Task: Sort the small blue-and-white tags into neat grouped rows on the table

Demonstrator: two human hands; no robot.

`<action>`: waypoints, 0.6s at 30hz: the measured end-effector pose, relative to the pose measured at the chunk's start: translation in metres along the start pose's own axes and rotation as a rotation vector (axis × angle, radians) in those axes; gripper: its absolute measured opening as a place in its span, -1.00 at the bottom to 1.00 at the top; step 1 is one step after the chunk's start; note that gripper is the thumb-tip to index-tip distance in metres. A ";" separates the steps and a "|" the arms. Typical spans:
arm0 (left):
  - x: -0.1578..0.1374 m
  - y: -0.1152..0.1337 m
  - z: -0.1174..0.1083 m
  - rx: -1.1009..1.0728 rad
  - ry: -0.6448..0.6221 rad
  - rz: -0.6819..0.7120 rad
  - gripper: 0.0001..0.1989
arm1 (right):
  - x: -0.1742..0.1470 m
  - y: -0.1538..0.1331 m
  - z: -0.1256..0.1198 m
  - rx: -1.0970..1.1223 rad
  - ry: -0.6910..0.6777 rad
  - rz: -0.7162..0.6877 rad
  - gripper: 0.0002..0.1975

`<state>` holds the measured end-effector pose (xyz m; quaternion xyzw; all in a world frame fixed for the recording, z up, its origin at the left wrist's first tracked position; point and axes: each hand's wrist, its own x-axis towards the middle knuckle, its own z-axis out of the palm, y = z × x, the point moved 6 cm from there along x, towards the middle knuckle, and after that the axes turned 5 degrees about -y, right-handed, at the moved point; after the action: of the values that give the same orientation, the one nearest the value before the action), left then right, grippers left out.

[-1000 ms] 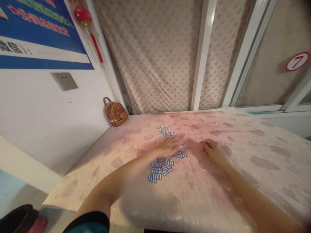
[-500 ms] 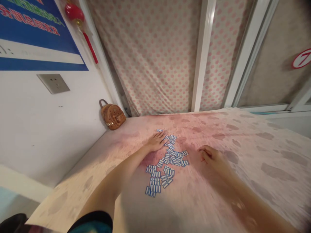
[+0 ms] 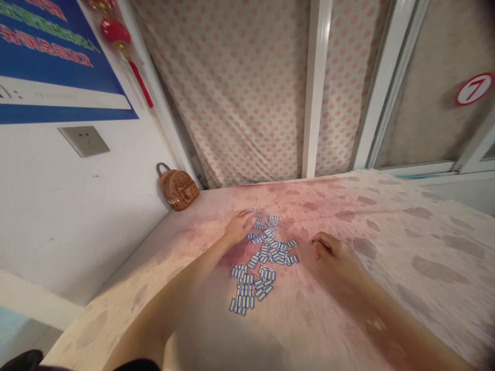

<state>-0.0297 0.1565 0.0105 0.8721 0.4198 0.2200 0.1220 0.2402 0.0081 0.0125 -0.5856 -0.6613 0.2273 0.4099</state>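
Many small white rectangular pieces with blue edges [image 3: 270, 251] lie in an uneven trail on the cloth-covered table, some side by side in short rows and others overlapping. My left hand [image 3: 236, 228] rests at the far left of the trail with its fingers stretched out, beside a few pieces [image 3: 259, 226]; its fingertips come close to a short row [image 3: 252, 209] at the far end. To the right of the trail, my right hand [image 3: 328, 247] is held with fingers curled in and thumb against them. Whatever may be inside that curl is hidden.
A small brown backpack [image 3: 178, 189] leans against the wall at the table's far left corner. The patterned tablecloth [image 3: 363, 226] reaches back to a dotted curtain [image 3: 240, 103]. A wall socket [image 3: 84, 141] and a red lantern ornament [image 3: 116, 32] are on the left.
My left hand has drawn back to the left, uncovering several pieces that were under or behind it. My right hand keeps its curled pose. The camera view has tilted slightly.
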 end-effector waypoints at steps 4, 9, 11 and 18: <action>0.050 -0.044 0.007 0.072 0.065 -0.278 -0.59 | 0.000 -0.002 0.001 -0.041 -0.041 0.012 -0.80; 0.080 -0.071 0.017 0.035 0.073 -0.409 -0.85 | 0.000 0.001 0.002 -0.067 -0.065 0.019 -0.76; 0.084 -0.076 0.018 0.003 0.067 -0.434 -0.90 | 0.000 0.001 0.003 -0.074 -0.082 0.026 -0.77; 0.069 -0.077 0.018 -0.171 0.054 -0.450 -0.88 | -0.004 -0.006 0.001 -0.080 -0.074 0.014 -0.79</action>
<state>-0.0357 0.2577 -0.0168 0.7368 0.5867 0.2449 0.2301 0.2354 0.0036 0.0156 -0.5975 -0.6804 0.2249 0.3598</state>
